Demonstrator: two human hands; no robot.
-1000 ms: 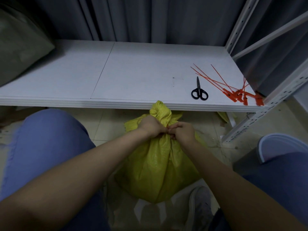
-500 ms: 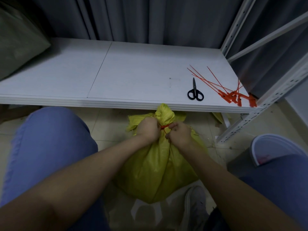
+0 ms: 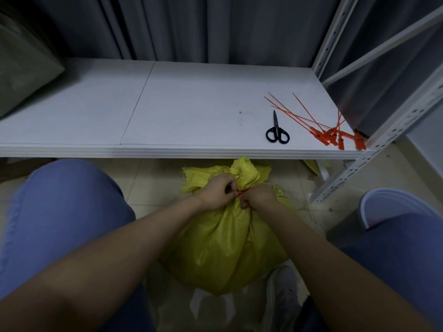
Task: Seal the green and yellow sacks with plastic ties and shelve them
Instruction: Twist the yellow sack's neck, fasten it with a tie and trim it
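The yellow sack (image 3: 227, 240) is stood on the floor between the knees, just in front of the shelf (image 3: 191, 111), and its gathered neck is gripped by both hands. A short run of red tie (image 3: 242, 192) is seen between them. It is pinched by the curled fingers of the left hand (image 3: 217, 195) and held from the other side by the right hand (image 3: 260, 196), which is also curled tight.

If the tie is pulled before its tail is properly threaded, the loop is likely to be sprung open and the neck slackened. If the loop is set too high on the bunched top (the woven cloth looks slippery), it may be slid off when the sack is lifted.

The tie's lock and most of its loop are hidden under the fingers, so it cannot be told whether it is closed. The green sack (image 3: 24, 68) is cut off at the left end of the shelf, and its seal cannot be judged. The spare ties (image 3: 330, 135) beside the scissors (image 3: 276, 130) are too overlapped to be counted.
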